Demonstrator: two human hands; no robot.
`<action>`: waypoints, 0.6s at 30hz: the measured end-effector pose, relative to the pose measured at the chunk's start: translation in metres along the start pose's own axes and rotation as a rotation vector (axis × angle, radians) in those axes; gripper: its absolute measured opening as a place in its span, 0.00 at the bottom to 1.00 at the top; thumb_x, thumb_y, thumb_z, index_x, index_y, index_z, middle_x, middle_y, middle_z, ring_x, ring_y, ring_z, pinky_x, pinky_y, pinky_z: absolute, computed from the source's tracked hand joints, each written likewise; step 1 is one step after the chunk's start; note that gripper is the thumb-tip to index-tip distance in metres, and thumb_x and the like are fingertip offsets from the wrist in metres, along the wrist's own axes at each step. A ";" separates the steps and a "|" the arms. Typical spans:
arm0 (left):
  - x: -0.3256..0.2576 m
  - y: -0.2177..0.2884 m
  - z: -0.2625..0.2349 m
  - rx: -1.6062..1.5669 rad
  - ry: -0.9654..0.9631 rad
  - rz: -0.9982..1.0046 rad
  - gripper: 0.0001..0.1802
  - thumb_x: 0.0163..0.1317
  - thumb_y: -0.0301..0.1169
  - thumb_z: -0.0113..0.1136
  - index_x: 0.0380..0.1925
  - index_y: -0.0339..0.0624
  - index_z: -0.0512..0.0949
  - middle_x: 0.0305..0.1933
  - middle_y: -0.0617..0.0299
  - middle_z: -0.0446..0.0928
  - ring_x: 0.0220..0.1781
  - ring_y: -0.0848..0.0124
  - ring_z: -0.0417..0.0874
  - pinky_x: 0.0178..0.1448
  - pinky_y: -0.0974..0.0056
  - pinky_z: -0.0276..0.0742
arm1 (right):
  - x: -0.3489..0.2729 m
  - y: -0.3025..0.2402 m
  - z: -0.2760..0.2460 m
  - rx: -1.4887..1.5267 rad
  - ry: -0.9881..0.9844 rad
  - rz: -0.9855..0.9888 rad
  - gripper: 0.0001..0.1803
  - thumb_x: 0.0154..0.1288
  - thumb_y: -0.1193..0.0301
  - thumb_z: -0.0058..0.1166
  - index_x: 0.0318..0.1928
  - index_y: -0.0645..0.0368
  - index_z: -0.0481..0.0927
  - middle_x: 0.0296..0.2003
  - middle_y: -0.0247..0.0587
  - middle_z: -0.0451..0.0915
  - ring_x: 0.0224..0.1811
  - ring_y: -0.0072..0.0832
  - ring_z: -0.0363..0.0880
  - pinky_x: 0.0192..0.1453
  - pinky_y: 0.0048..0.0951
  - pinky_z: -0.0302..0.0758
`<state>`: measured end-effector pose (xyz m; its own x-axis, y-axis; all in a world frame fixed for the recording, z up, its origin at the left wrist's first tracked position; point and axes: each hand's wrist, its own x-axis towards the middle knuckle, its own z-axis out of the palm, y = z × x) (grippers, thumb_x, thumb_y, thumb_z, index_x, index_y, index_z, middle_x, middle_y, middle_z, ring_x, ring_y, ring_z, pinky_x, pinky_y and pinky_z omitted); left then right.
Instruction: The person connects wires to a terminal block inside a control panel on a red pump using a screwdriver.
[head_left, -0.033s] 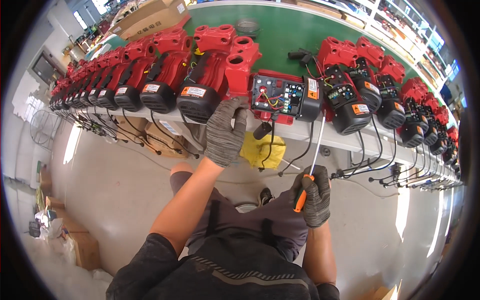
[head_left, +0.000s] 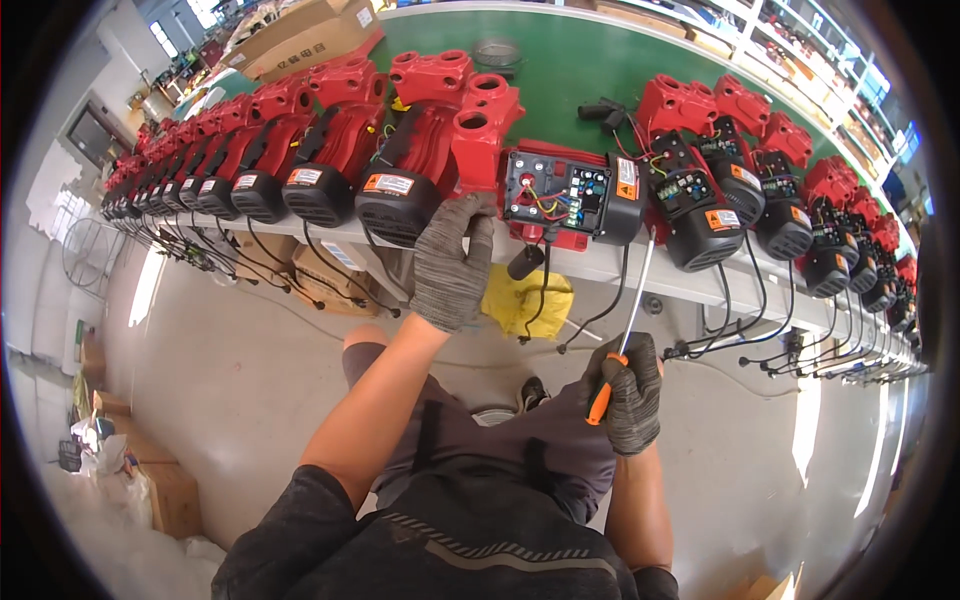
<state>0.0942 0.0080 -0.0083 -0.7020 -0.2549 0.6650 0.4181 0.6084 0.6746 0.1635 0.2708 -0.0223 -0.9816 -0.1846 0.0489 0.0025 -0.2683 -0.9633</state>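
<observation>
A red pump (head_left: 477, 150) with a black motor lies at the edge of the green bench. Its wiring box (head_left: 556, 195) is uncovered, showing a circuit board and coloured wires. My left hand (head_left: 452, 262), in a grey knit glove, has its fingers curled against the pump's red casting at the near side; some fingertips are hidden. In my gloved right hand (head_left: 630, 392) is a screwdriver (head_left: 602, 396) with an orange and black handle. Its long shaft points up and away, the tip near the bench edge, to the right of the motor. A black cylinder (head_left: 523, 263) hangs below the wiring box.
Rows of similar red pumps line the bench (head_left: 560, 70) on both sides, the right ones (head_left: 690, 190) with boards exposed. Black power cords (head_left: 708, 345) dangle over the edge. Under the bench are a yellow bag (head_left: 535, 303) and cardboard boxes (head_left: 322, 275). An open carton (head_left: 300, 42) sits far left.
The screwdriver's shaft leans slightly further to the right. Both hands keep nearly the same place, and the pump has not visibly moved.
</observation>
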 end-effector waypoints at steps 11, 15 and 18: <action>0.025 0.011 0.016 0.022 -0.092 -0.096 0.18 0.67 0.21 0.59 0.57 0.37 0.76 0.45 0.53 0.84 0.43 0.66 0.85 0.48 0.63 0.81 | 0.001 0.019 -0.008 -0.071 0.073 -0.024 0.09 0.70 0.75 0.54 0.47 0.65 0.80 0.15 0.32 0.69 0.10 0.21 0.68 0.14 0.24 0.64; 0.030 0.017 0.015 0.035 -0.170 -0.133 0.21 0.65 0.19 0.61 0.58 0.36 0.75 0.44 0.55 0.84 0.42 0.69 0.84 0.46 0.65 0.80 | 0.006 0.022 -0.007 -0.158 0.094 -0.072 0.09 0.70 0.76 0.54 0.47 0.65 0.81 0.16 0.32 0.71 0.11 0.21 0.69 0.15 0.23 0.64; 0.033 0.012 0.018 0.034 -0.200 -0.180 0.22 0.64 0.18 0.61 0.59 0.37 0.75 0.44 0.56 0.84 0.40 0.71 0.83 0.46 0.67 0.79 | 0.003 0.010 -0.006 -0.189 0.036 0.032 0.10 0.71 0.77 0.52 0.50 0.62 0.81 0.22 0.29 0.73 0.19 0.17 0.69 0.22 0.20 0.65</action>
<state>0.0659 0.0208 0.0160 -0.8647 -0.2095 0.4566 0.2590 0.5929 0.7625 0.1591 0.2728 -0.0336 -0.9878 -0.1553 0.0115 0.0010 -0.0798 -0.9968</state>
